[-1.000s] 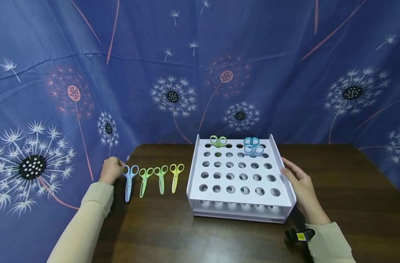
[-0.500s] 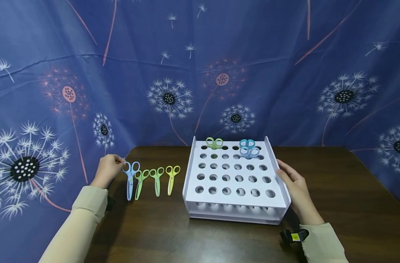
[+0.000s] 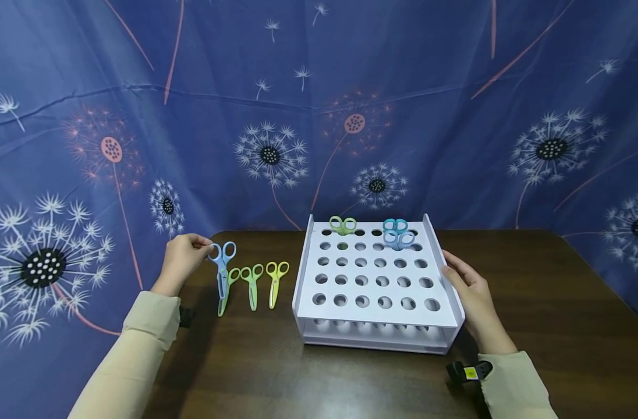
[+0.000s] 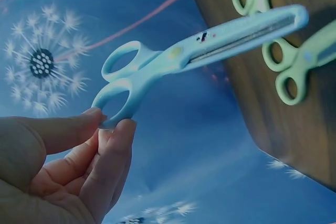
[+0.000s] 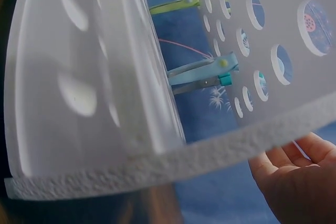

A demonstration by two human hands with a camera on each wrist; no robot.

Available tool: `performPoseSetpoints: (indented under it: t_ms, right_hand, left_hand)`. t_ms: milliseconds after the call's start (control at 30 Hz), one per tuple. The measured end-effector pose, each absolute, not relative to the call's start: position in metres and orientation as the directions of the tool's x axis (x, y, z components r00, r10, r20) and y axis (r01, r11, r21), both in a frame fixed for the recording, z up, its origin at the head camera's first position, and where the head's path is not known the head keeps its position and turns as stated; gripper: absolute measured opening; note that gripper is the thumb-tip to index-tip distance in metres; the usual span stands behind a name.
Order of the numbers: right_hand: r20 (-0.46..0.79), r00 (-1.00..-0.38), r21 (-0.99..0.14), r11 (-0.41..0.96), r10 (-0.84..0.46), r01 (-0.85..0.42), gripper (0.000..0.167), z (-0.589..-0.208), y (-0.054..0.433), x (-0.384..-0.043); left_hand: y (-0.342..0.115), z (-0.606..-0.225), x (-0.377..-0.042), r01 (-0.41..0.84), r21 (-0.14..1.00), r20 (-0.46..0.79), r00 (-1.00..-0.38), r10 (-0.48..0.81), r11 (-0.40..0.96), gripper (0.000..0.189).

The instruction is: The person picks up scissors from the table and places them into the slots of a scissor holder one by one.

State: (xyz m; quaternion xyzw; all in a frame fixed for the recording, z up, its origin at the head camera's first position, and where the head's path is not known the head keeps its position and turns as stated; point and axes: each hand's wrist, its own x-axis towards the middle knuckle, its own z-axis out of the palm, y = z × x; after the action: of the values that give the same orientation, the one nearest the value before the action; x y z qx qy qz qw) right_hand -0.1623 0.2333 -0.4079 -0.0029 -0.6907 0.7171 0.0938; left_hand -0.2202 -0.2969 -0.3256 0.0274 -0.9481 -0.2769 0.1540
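Observation:
Blue scissors (image 3: 222, 269) hang blades down from my left hand (image 3: 181, 262), whose thumb and fingertips pinch one handle ring. In the left wrist view the blue scissors (image 4: 173, 59) show a capped blade, with my left hand (image 4: 79, 166) at the ring. They partly cover green scissors (image 3: 229, 291) on the table. My right hand (image 3: 473, 297) rests against the right wall of a white rack (image 3: 371, 317) full of round holes. From the right wrist view, my right hand (image 5: 299, 177) lies outside that wall, its fingers partly hidden.
More green scissors (image 3: 252, 286) and yellow scissors (image 3: 275, 284) lie left of the rack on the brown table (image 3: 256, 372). Green-handled scissors (image 3: 343, 226), teal ones (image 3: 394, 224) and pale blue ones (image 3: 399, 239) stand in the rack's back holes. A blue dandelion cloth (image 3: 308, 151) hangs behind.
My left hand has lifted the blue scissors off the table and moved them right, over the nearest green scissors. My right hand has stayed at the rack.

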Motion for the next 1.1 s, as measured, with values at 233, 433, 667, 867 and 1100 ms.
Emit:
performPoseSetpoints:
  t_ms: [233,433,667,867,1100]
  right_hand:
    - [0.136,-0.982,-0.989,-0.034,0.133,-0.141,0.053,-0.406,0.234,-0.163]
    - [0.156,-0.979,-0.987,-0.015,0.129,-0.159,0.051,-0.405,0.234,-0.164]
    - [0.136,-0.981,-0.99,-0.007,0.14,-0.139,0.051,-0.408,0.234,-0.164]
    - [0.126,-0.982,-0.991,-0.016,0.142,-0.13,0.05,-0.408,0.233,-0.165]
    - [0.124,-0.981,-0.992,0.001,0.147,-0.125,0.052,-0.407,0.234,-0.165]
  left_hand:
    - [-0.285,-0.314,-0.218,0.087,0.527,0.336,-0.935,-0.114,0.845,0.015]
    - [-0.276,-0.303,-0.219,0.108,0.555,0.363,-0.924,-0.124,0.825,0.016]
    - [-0.266,-0.293,-0.221,0.136,0.535,0.42,-0.899,-0.123,0.834,0.017]
    - [-0.254,-0.288,-0.225,0.17,0.575,0.437,-0.891,-0.125,0.8,0.016]
    - [-0.237,-0.277,-0.227,0.206,0.573,0.469,-0.876,-0.112,0.793,0.016]
